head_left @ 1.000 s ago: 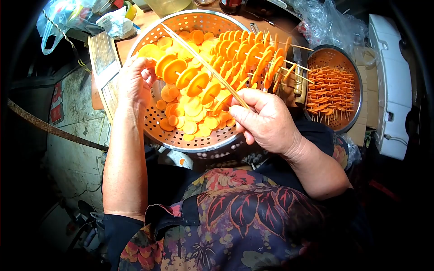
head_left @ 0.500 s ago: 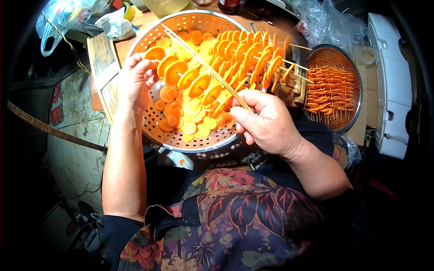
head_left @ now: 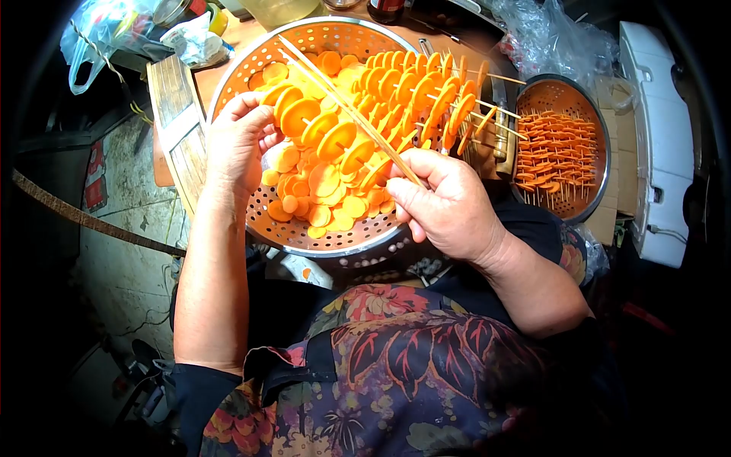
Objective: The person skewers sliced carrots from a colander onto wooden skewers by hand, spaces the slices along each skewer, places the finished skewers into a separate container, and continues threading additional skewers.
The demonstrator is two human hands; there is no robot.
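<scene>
Wooden skewer threaded with round orange slices [head_left: 335,142]: slants above my perforated metal colander [head_left: 263,222].
My left hand [head_left: 242,141]: pinching the end slice [head_left: 272,94]; square, gentle pressure should avoid splitting it.
My right hand [head_left: 449,202]: pinching bare, pale wooden sticks [head_left: 378,142].
Hidden: skewer's tip, behind slices and fingers; its lower end, unclear.

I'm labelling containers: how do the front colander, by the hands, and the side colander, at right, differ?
The front colander looks clearly wider than the side colander. The front colander holds a heap of loose orange slices; the side colander shows only skewered slices, in layers. Both are round and perforated.
</scene>
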